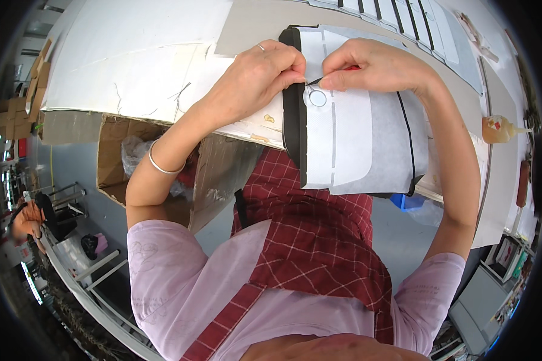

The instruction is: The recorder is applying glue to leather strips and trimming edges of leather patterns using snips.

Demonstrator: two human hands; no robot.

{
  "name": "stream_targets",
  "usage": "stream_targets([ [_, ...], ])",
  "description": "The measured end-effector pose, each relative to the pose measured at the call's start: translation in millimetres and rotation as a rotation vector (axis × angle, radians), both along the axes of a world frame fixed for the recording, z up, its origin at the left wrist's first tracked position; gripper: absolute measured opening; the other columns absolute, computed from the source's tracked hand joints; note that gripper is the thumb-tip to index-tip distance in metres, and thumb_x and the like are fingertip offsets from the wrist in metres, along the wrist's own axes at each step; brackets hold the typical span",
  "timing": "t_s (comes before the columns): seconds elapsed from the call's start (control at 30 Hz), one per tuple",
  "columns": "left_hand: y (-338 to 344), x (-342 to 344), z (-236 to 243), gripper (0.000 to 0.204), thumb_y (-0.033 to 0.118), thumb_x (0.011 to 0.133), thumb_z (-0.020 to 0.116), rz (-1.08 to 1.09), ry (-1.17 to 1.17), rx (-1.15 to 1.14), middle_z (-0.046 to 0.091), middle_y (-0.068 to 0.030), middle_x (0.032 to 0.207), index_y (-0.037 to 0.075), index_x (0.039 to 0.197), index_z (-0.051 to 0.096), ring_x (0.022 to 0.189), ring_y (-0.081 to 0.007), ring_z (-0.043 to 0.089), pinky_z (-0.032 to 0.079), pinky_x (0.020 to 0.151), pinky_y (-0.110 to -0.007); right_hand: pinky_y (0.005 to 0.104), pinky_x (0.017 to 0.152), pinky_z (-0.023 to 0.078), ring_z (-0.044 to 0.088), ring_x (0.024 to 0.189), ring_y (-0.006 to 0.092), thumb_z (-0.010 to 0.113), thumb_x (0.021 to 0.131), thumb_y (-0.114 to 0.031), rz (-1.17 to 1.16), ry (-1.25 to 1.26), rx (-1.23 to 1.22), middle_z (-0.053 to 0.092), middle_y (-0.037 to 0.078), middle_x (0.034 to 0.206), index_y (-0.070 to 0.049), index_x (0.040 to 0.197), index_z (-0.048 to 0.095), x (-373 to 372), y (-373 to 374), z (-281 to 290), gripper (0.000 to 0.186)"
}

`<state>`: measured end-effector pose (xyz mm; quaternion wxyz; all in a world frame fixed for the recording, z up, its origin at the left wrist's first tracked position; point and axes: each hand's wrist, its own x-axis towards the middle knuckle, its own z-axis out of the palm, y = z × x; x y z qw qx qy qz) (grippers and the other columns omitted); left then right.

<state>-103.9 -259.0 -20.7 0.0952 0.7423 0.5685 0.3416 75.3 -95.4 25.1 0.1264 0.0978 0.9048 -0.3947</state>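
A workpiece of dark fabric backed with white and pale grey sheets (352,138) lies over the table's front edge, hanging toward my lap. Along its left side runs a black padded edge (292,114). A small round disc (317,98) sits on the white backing near that edge. My left hand (262,75), wearing a ring, pinches at the black edge just above the disc; what its fingertips hold is too small to make out. My right hand (373,66) grips a small red-handled tool with a dark pointed tip (350,68). The tip meets the left fingertips.
Several grey panels with black strips (397,18) lie in a row at the far right. A squeeze bottle of amber liquid (497,129) rests at the right. Under the table's left part stands a cardboard box (114,162) with plastic bags. Loose threads (177,93) lie on the white tabletop (132,60).
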Motion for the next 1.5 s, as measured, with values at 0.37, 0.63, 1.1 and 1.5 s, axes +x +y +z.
stream_targets([
  [0.37,-1,-1,-2,0.012,0.013,0.090,0.068,-0.003,0.006,0.012,0.062,-0.0115,0.080,0.003,0.092,0.061,0.088,-0.0313,0.063,0.051,0.075,-0.041,0.0282,0.058,0.032,0.038,0.061,0.0081,0.064,0.095,-0.034,0.069,-0.027,-0.042,0.041,-0.005,0.062,-0.005,0.072,0.059,-5,5,1,0.037],
  [0.63,-1,-1,-2,0.012,0.012,0.090,0.068,0.012,-0.029,-0.021,0.062,-0.0121,0.081,0.002,0.092,0.061,0.085,-0.0309,0.063,0.050,0.073,-0.041,0.0271,0.060,0.033,0.041,0.062,0.0070,0.063,0.096,-0.036,0.090,-0.056,-0.062,0.047,-0.006,0.062,-0.007,0.072,0.061,-10,13,-4,0.038],
  [1.1,0,-4,-4,0.010,0.008,0.091,0.068,-0.006,-0.013,-0.008,0.062,-0.0096,0.085,0.001,0.093,0.062,0.077,-0.0231,0.061,0.049,0.068,-0.034,0.0239,0.046,0.020,0.030,0.046,0.0035,0.065,0.092,-0.046,0.095,-0.281,-0.152,0.035,-0.010,0.053,-0.011,0.070,0.063,-22,23,1,0.042],
  [1.5,-17,-12,-2,0.009,0.005,0.094,0.065,0.111,-0.141,-0.078,0.065,-0.0088,0.092,-0.001,0.099,0.061,0.079,-0.0178,0.063,0.050,0.072,-0.028,0.0243,0.050,0.026,0.036,0.054,0.0049,0.064,0.094,-0.042,0.058,-0.180,-0.153,0.041,-0.006,0.059,-0.009,0.074,0.062,-15,18,3,0.038],
])
